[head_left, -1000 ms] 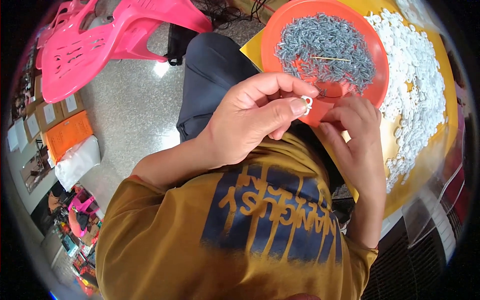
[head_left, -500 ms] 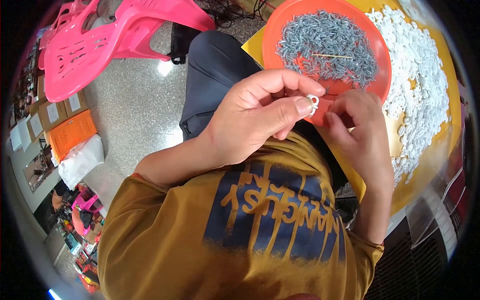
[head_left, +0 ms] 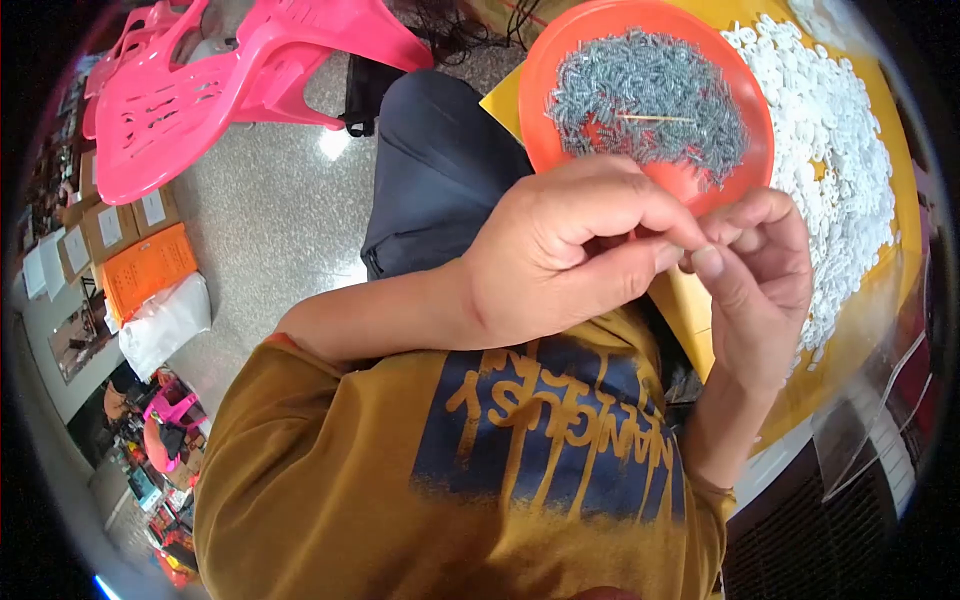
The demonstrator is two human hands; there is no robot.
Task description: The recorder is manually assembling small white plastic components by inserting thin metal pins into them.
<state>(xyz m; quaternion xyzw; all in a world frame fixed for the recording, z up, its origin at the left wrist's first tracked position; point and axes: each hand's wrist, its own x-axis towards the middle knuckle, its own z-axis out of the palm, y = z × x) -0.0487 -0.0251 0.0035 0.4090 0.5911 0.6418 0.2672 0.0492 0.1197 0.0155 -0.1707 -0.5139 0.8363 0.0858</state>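
Note:
My left hand (head_left: 570, 250) and my right hand (head_left: 755, 275) meet over the near edge of a red-orange bowl (head_left: 535, 120). Thumb and forefinger of the left are pinched together, hiding most of the small white plastic piece seen in them a moment earlier. Right beside them, the right hand's thumb and fingertips are also closed, touching the left fingertips. What the right fingers hold is too small and covered to make out. Inside the bowl lies a heap of small metal springs (head_left: 650, 85), with a thin wooden stick (head_left: 655, 118) on top.
Many small white plastic pieces (head_left: 830, 150) are spread over the yellow table surface (head_left: 780, 410) to the right of the bowl. A pink plastic chair (head_left: 180, 130) stands on the speckled floor at the left. Behind it are cardboard boxes (head_left: 110, 225), an orange package (head_left: 150, 270) and a white bag (head_left: 165, 320).
My left hand has moved right and slightly down, and my right hand has turned so the fingertips of both now meet. The white piece has become hidden between the fingers.

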